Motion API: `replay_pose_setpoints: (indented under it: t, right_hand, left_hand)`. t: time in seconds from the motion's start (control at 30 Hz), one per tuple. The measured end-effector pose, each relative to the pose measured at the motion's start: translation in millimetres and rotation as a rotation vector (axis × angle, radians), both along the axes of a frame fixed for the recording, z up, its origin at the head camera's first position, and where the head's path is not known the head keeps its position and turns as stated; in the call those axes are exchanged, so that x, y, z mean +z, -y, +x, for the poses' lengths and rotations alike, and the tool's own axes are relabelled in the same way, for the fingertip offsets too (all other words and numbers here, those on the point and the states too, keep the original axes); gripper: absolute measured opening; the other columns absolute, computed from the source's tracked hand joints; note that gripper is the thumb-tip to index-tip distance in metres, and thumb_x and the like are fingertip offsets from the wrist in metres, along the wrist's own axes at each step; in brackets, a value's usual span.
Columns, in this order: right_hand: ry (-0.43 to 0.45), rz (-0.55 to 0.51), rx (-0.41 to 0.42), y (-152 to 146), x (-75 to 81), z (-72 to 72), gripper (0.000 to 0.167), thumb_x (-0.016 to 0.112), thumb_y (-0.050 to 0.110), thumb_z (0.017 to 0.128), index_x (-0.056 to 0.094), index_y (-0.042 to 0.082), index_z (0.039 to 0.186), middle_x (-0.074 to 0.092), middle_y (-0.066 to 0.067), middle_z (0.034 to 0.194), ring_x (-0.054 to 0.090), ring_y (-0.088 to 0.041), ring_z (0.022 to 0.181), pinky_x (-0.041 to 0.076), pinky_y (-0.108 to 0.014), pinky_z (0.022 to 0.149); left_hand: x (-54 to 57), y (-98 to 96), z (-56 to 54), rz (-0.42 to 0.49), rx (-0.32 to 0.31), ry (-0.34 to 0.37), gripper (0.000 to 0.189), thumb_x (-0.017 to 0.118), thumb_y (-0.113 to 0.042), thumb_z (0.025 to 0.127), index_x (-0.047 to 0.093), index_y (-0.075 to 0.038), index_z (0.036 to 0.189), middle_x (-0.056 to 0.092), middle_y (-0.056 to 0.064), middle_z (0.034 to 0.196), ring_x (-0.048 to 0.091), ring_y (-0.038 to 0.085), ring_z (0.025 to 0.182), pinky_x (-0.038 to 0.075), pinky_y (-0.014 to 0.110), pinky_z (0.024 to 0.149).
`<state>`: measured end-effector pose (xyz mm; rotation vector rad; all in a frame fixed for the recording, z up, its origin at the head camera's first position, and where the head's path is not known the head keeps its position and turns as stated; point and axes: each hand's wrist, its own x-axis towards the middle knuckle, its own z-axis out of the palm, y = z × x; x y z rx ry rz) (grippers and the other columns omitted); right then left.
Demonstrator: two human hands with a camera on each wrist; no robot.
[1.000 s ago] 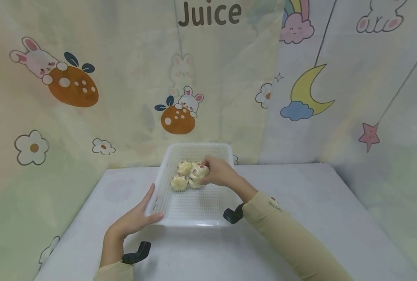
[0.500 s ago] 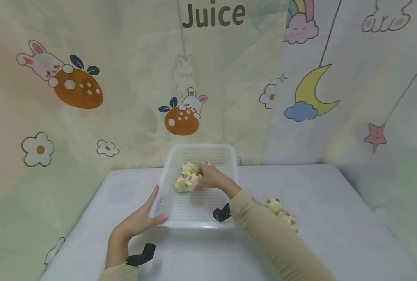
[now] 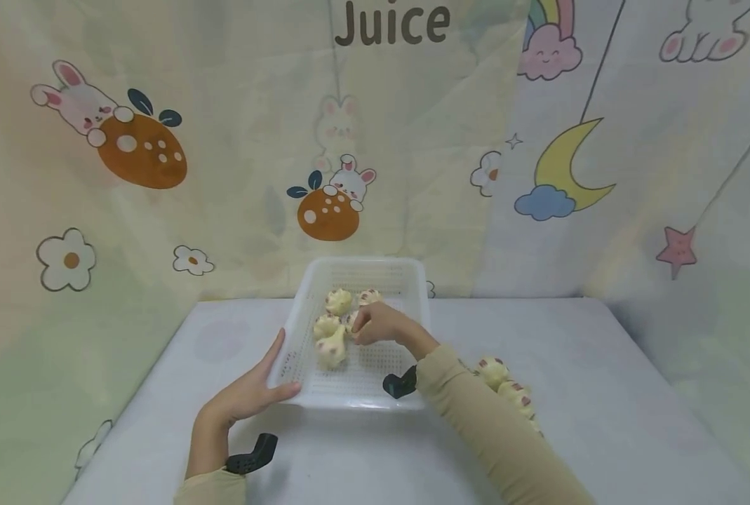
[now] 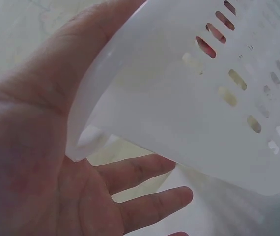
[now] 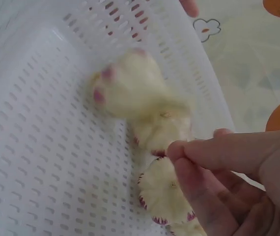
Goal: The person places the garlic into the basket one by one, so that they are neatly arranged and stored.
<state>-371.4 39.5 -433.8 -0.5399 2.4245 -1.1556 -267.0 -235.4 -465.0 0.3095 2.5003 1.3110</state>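
Note:
A white perforated plastic basket [image 3: 324,382] stands on the table, with several pale garlic bulbs [image 3: 338,301] inside, purple-tipped. My left hand [image 3: 245,400] holds its near left corner, thumb at the front rim and fingers along the outer wall. In the left wrist view two fingers show below the basket wall [image 4: 169,113]. Inside the basket is my right hand [image 3: 381,322], thumb and index tips together, other fingers curled, nothing held. Just left of its fingertips a garlic bulb [image 3: 332,348] leans with its neck up; the right wrist view shows this bulb [image 5: 127,86] blurred.
More garlic bulbs [image 3: 516,396] lie on the white table [image 3: 589,393] to the right of the basket, partly behind my right sleeve [image 3: 494,421]. A patterned cloth [image 3: 242,140] hangs behind the table. Each wrist wears a black camera mount [image 3: 255,456].
My right hand has let go of a garlic bulb, now leaning nearer the basket's front. Two bulbs on the table have come into view from behind the sleeve. The left hand keeps its hold.

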Motion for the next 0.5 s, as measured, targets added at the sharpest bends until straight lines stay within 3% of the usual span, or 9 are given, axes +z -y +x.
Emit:
replay_pose_setpoints:
  t: [0.3, 0.5]
  right_hand:
    - [0.007, 0.115, 0.053, 9, -3.3, 6.5, 0.016, 0.074, 0.017, 0.083, 0.066, 0.009, 0.095, 0.066, -0.001, 0.087, 0.062, -0.014, 0.076, 0.053, -0.031, 0.074]
    - [0.014, 0.157, 0.152, 15, 1.9, 12.1, 0.026, 0.074, 0.020, 0.083, 0.066, 0.009, 0.105, 0.067, -0.004, 0.101, 0.063, -0.016, 0.085, 0.053, -0.031, 0.075]
  left_hand:
    - [2.1, -4.0, 0.6, 0.010, 0.012, -0.015, 0.109, 0.072, -0.040, 0.082, -0.011, -0.028, 0.152, 0.011, 0.014, 0.160, 0.025, 0.041, 0.141, 0.023, 0.063, 0.107]
    - [-2.0, 0.5, -1.0, 0.014, 0.011, -0.010, 0.110, 0.072, -0.043, 0.081, -0.012, -0.029, 0.152, 0.013, 0.011, 0.160, 0.025, 0.037, 0.142, 0.022, 0.061, 0.109]
